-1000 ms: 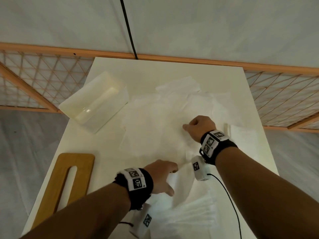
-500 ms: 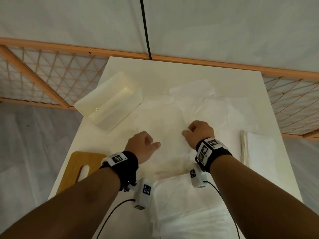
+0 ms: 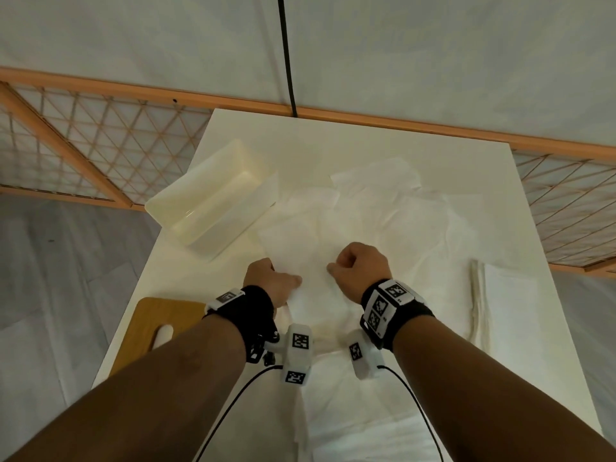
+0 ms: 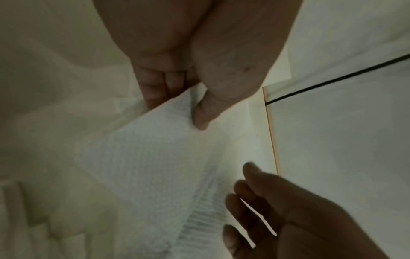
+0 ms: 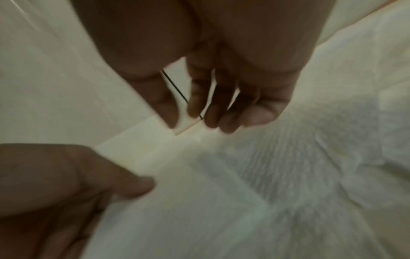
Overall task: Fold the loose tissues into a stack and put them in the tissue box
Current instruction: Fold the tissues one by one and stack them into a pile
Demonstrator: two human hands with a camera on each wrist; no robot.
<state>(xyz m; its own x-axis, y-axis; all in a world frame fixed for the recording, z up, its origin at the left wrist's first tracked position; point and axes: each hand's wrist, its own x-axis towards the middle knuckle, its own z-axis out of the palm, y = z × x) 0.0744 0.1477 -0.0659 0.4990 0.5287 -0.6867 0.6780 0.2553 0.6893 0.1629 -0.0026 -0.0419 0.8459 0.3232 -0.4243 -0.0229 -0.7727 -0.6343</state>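
**A:** What could go wrong here?

**Me:** My left hand (image 4: 199, 73) pinches a corner of one tissue (image 4: 155, 157) between thumb and fingers; my right hand (image 3: 361, 270) hovers just beside it with fingers curled, gripping nothing as far as the wrist view shows; I judge the sheet could tear or drag its neighbours askew if I pull one-handed, since the loose tissues (image 3: 400, 221) overlap across the middle of the table (image 3: 300, 145).

**A:** And the tissue box (image 3: 213, 201)?

**Me:** It sits open-side up at the table's left edge, towards the far corner; its long axis runs diagonally, from the left edge towards the far edge; a folded stack (image 3: 510, 305) lies near the right edge, long side roughly along that edge.
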